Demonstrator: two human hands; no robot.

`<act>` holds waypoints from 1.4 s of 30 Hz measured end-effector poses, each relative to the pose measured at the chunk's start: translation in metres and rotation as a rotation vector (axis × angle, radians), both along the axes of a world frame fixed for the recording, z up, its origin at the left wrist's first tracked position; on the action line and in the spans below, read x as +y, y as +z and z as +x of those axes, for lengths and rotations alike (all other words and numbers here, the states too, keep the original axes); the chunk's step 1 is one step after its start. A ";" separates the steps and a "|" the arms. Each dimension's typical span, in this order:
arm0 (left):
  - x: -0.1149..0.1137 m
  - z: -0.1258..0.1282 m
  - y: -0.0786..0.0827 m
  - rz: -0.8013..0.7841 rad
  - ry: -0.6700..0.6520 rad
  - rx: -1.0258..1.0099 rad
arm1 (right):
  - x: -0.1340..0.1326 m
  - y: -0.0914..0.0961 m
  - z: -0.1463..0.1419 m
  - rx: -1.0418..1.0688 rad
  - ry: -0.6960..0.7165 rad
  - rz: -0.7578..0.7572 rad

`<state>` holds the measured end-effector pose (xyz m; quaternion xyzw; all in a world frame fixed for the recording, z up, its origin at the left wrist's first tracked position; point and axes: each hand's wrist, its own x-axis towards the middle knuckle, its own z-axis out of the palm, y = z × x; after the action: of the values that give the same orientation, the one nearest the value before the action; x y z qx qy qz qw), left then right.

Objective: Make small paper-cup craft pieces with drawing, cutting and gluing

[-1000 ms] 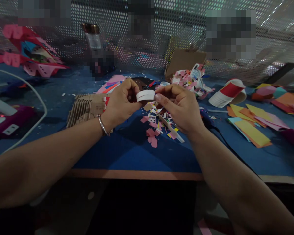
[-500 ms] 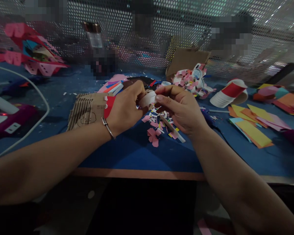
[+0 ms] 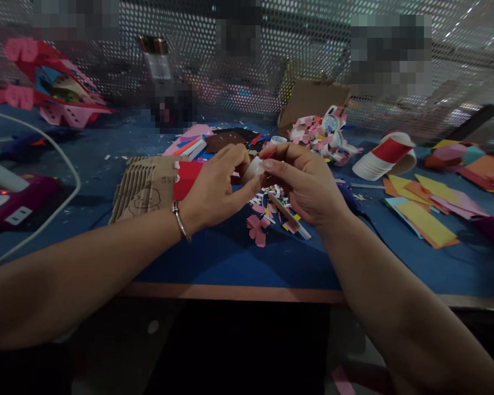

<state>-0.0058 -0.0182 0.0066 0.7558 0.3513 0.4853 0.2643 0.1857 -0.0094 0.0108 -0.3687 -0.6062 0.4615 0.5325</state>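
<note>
A small curved white piece, apparently a paper strip, is held between both hands above the table. My left hand, with a metal bangle at the wrist, has its fingers behind the strip and its thumb along the near side. From the other end, my right hand pinches it between thumb and fingers; the fingertips partly hide it. Below lie shredded paper scraps, a pink paper flower and a flat stick. Beside my left forearm is corrugated cardboard with a drawn face and red paper.
A purple device and white cable are at left. On the right are a red-banded paper cup and coloured paper strips. Paper scraps are heaped near a perforated metal screen. The table's front edge is near me.
My left hand has shifted its grip: the fingers have opened somewhat and its thumb now reaches along the strip towards my right hand. My right hand has barely moved.
</note>
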 end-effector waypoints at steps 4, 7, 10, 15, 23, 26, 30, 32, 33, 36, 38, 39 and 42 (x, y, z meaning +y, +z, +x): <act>0.002 0.002 -0.001 -0.038 -0.003 -0.040 | 0.002 -0.005 0.001 0.002 -0.023 0.026; 0.005 0.002 -0.003 0.011 0.017 -0.017 | 0.004 -0.007 0.001 -0.006 -0.044 0.048; 0.012 0.001 -0.010 0.141 0.063 0.033 | 0.003 -0.007 0.000 0.009 -0.055 0.043; 0.024 -0.003 -0.022 0.346 0.068 0.074 | 0.000 -0.002 -0.001 0.065 -0.004 -0.022; 0.018 -0.002 -0.017 0.385 0.074 0.085 | -0.002 -0.003 -0.002 0.082 0.053 -0.032; 0.015 -0.001 -0.015 0.382 0.071 0.077 | -0.003 -0.002 -0.002 0.043 0.039 0.008; 0.013 -0.001 -0.015 0.363 0.077 0.065 | -0.003 -0.002 0.000 -0.032 0.007 0.075; 0.013 -0.001 -0.016 0.345 0.077 0.067 | -0.003 -0.002 0.000 -0.058 0.003 0.095; 0.014 -0.001 -0.016 0.336 0.071 0.066 | -0.003 -0.003 0.000 -0.066 0.002 0.101; 0.015 -0.001 -0.016 0.347 0.055 0.060 | -0.003 -0.004 0.000 -0.051 0.006 0.105; 0.015 -0.001 -0.016 0.380 0.057 0.070 | -0.003 -0.005 0.000 -0.019 0.017 0.094; 0.015 -0.001 -0.016 0.398 0.057 0.076 | -0.002 -0.005 -0.001 -0.003 0.023 0.086; 0.014 -0.001 -0.015 0.447 0.040 0.077 | -0.002 -0.004 -0.002 0.024 0.026 0.072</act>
<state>-0.0071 -0.0040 -0.0084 0.8065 0.2599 0.5269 0.0669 0.1835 -0.0116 0.0063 -0.3360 -0.6209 0.4505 0.5464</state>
